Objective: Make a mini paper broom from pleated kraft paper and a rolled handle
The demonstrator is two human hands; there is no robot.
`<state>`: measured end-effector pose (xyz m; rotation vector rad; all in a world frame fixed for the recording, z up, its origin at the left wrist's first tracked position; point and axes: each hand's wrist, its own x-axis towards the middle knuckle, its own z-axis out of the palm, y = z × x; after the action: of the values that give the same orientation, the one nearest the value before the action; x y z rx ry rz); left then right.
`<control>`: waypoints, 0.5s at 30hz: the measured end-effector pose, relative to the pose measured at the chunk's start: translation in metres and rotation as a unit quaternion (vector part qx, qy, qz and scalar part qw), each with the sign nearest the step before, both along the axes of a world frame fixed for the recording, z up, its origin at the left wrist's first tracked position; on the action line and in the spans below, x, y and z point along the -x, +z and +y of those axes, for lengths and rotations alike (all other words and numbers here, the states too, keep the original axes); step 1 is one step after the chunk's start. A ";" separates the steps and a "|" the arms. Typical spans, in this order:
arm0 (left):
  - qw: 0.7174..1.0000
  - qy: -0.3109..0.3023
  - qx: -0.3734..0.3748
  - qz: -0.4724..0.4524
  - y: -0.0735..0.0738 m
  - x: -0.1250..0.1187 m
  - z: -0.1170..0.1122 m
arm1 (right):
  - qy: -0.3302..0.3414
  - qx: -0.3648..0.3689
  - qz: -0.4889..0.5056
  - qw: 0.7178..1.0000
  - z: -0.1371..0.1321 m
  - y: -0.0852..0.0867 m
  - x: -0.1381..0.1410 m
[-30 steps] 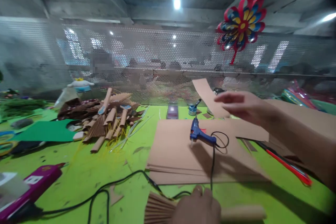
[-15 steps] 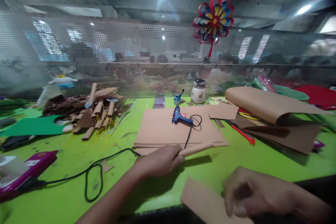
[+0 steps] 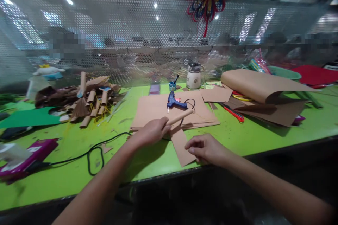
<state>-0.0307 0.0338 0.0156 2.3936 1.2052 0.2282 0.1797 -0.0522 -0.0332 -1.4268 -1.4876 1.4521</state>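
Observation:
My left hand (image 3: 151,132) is closed around a rolled brown paper tube (image 3: 182,116) that points up and right over a stack of brown paper sheets (image 3: 155,109). My right hand (image 3: 206,147) pinches the edge of a narrow brown paper strip (image 3: 181,144) lying on the green table (image 3: 258,135) near its front edge. A blue glue gun (image 3: 174,102) rests on the stack just beyond the tube, its black cord (image 3: 95,147) trailing left across the table.
A heap of rolled and pleated brown paper pieces (image 3: 87,102) lies at left. Big brown sheets (image 3: 264,88) and red tools (image 3: 233,112) lie at right. A white jar (image 3: 193,76) stands by the mesh wall. A magenta box (image 3: 29,154) sits at left.
My left hand lifted the tube and moved it forward over the stack. My right hand brought the paper strip from the far side down onto the table near the front edge.

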 end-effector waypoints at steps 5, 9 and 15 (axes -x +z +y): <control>0.999 0.034 -0.012 -0.022 -0.003 0.011 0.006 | 0.006 -0.024 -0.008 1.000 0.004 -0.001 0.004; 0.997 -0.001 -0.009 -0.070 0.004 0.009 -0.006 | 0.030 -0.025 -0.020 0.999 0.004 -0.001 0.002; 0.994 -0.087 0.055 -0.034 0.005 0.000 -0.030 | 0.053 -0.194 -0.235 0.951 0.010 0.010 -0.005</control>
<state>-0.0311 0.0036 0.0207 2.3580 0.9471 0.1827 0.1847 -0.0426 -0.0232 -1.5177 -2.0346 0.8297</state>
